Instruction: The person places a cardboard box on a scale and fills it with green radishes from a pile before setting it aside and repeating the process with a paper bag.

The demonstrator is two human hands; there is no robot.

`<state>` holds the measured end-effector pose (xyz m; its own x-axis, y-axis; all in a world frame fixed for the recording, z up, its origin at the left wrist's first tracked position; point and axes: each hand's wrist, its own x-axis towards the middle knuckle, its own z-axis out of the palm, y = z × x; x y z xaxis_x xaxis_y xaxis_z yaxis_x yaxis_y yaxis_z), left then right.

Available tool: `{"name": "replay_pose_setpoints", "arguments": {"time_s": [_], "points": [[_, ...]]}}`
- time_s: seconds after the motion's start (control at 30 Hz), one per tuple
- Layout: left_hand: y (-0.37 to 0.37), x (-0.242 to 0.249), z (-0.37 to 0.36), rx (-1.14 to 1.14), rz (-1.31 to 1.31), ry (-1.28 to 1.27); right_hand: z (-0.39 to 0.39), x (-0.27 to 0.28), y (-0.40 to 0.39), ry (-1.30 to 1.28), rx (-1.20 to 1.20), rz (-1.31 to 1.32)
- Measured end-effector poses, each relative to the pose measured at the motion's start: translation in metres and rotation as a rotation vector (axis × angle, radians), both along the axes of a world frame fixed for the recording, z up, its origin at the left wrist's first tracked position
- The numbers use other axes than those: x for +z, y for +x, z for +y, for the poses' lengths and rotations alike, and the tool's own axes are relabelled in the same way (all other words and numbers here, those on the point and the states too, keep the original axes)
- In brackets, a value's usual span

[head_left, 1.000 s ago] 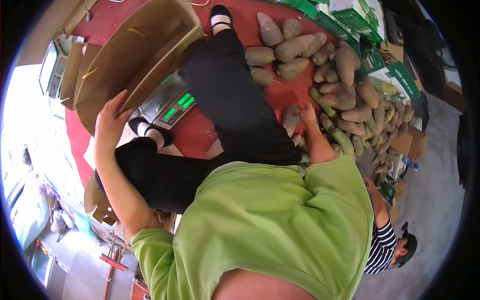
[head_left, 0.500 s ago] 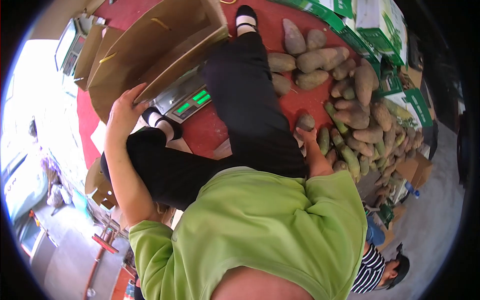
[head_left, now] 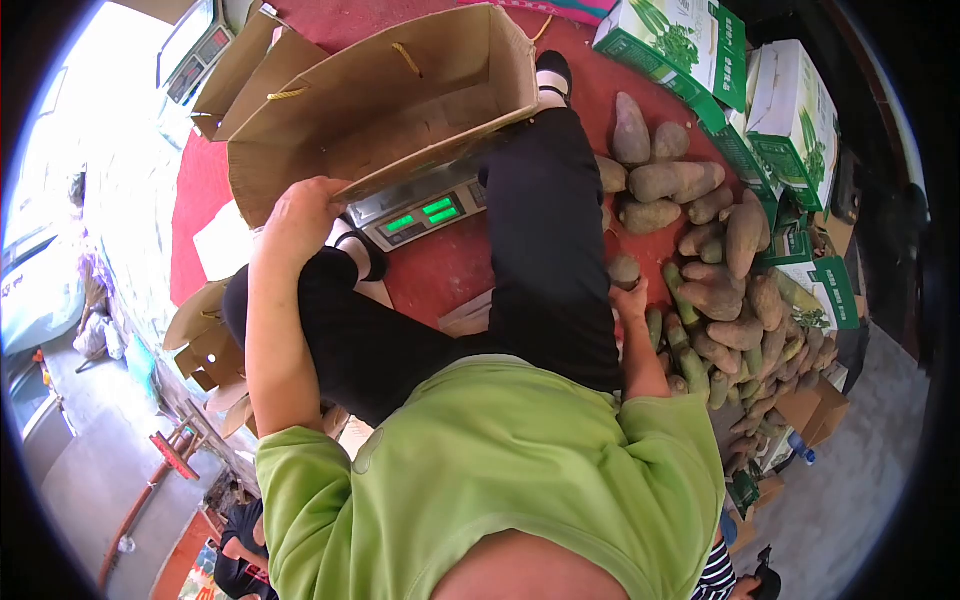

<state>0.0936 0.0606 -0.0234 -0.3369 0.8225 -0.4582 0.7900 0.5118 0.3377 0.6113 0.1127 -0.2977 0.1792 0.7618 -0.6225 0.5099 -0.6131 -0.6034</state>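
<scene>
My left hand [head_left: 304,218] is closed on the near rim of an open cardboard box [head_left: 375,120] with yellow cord handles. No contents show in the box. It rests on a digital scale [head_left: 425,217] whose display glows green. Low beside my right leg, my right hand [head_left: 631,300] grips a dirt-covered radish [head_left: 623,268], its fingers partly hidden behind it. Just right of that hand lies a heap of long, muddy radishes [head_left: 735,335], some brownish, some green.
Several loose radishes [head_left: 675,182] lie on the red floor covering [head_left: 440,275]. Green-and-white printed cartons [head_left: 800,130] stand at the upper right. Another scale [head_left: 195,55] is at the upper left. Other people [head_left: 245,550] are at the lower edge, left and right.
The view has turned, so the box and scale appear farther right and the heap lower. Both hands keep their hold, on the box rim and on the radish.
</scene>
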Motion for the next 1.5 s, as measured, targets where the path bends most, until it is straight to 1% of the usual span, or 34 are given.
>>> {"name": "replay_pose_setpoints", "arguments": {"time_s": [0.03, 0.1, 0.13, 0.2, 0.23, 0.3, 0.37, 0.43, 0.47, 0.53, 0.6, 0.63, 0.7, 0.73, 0.77, 0.83, 0.93, 1.03, 1.07, 1.1, 1.2, 1.3, 1.37, 1.4, 1.47, 1.5], "points": [[0.0, 0.0, -0.002, 0.003, 0.0, 0.006, 0.01, 0.011, -0.005, 0.006, 0.003, 0.0], [0.002, 0.001, -0.004, -0.05, 0.024, 0.029, 0.038, 0.03, -0.018, 0.201, 0.126, 0.092], [0.005, 0.003, -0.003, -0.047, 0.023, 0.036, 0.054, 0.045, -0.028, 0.255, 0.14, 0.127], [0.01, 0.01, 0.001, -0.044, 0.009, -0.038, 0.088, 0.082, -0.052, 0.349, 0.179, 0.237], [0.008, 0.009, -0.001, -0.043, 0.006, -0.03, 0.106, 0.104, -0.065, 0.387, 0.202, 0.31], [0.006, 0.005, -0.003, -0.098, 0.008, 0.026, 0.138, 0.167, -0.099, 0.476, 0.346, 0.302], [0.009, 0.006, -0.004, -0.107, 0.023, 0.07, 0.161, 0.218, -0.134, 0.63, 0.397, 0.334], [0.009, 0.004, -0.005, -0.118, 0.038, 0.111, 0.183, 0.266, -0.166, 0.716, 0.502, 0.333], [0.009, 0.0, -0.005, -0.135, 0.036, 0.114, 0.188, 0.29, -0.185, 0.77, 0.56, 0.377], [0.009, 0.0, -0.004, -0.154, 0.033, 0.123, 0.19, 0.332, -0.225, 0.849, 0.697, 0.435], [0.01, 0.005, 0.0, -0.098, -0.017, 0.031, 0.19, 0.351, -0.264, 0.897, 0.857, 0.469], [0.01, 0.005, 0.001, -0.103, -0.016, 0.036, 0.188, 0.354, -0.283, 0.919, 0.941, 0.489], [0.01, 0.005, 0.001, -0.135, -0.008, 0.008, 0.171, 0.359, -0.328, 0.685, 1.035, 1.045], [0.01, -0.002, -0.005, -0.21, 0.088, 0.115, 0.169, 0.351, -0.345, 0.82, 1.137, 0.78], [0.01, -0.002, -0.005, -0.221, 0.09, 0.12, 0.168, 0.336, -0.362, 0.94, 1.219, 0.501], [0.009, -0.002, -0.002, -0.203, 0.063, 0.055, 0.158, 0.307, -0.398, 0.96, 1.367, 0.41], [0.011, -0.006, -0.004, -0.254, 0.094, 0.09, 0.138, 0.266, -0.437, 0.783, 1.503, 0.155], [0.013, -0.003, -0.001, -0.266, 0.101, 0.072, 0.117, 0.261, -0.458, 0.539, 1.618, -0.105], [0.014, -0.003, -0.001, -0.256, 0.083, 0.066, 0.112, 0.253, -0.467, 0.501, 1.651, -0.155], [0.015, -0.004, -0.001, -0.247, 0.065, 0.061, 0.105, 0.258, -0.471, 0.396, 1.671, -0.192], [0.011, -0.01, -0.001, -0.273, 0.047, 0.098, 0.091, 0.24, -0.481, 0.313, 1.688, -0.235], [0.01, -0.009, 0.002, -0.296, 0.017, 0.106, 0.079, 0.211, -0.484, 0.27, 1.685, -0.269], [0.011, -0.008, 0.002, -0.249, -0.027, 0.086, 0.078, 0.174, -0.492, 0.091, 1.771, -0.237], [0.01, -0.01, 0.0, -0.274, -0.051, 0.071, 0.079, 0.175, -0.496, 0.086, 1.76, -0.238], [0.009, -0.012, -0.001, -0.255, -0.076, 0.085, 0.079, 0.174, -0.499, 0.103, 2.049, -0.219], [0.008, -0.013, -0.001, -0.225, -0.098, 0.102, 0.08, 0.18, -0.495, 0.098, 2.037, -0.221]]}}
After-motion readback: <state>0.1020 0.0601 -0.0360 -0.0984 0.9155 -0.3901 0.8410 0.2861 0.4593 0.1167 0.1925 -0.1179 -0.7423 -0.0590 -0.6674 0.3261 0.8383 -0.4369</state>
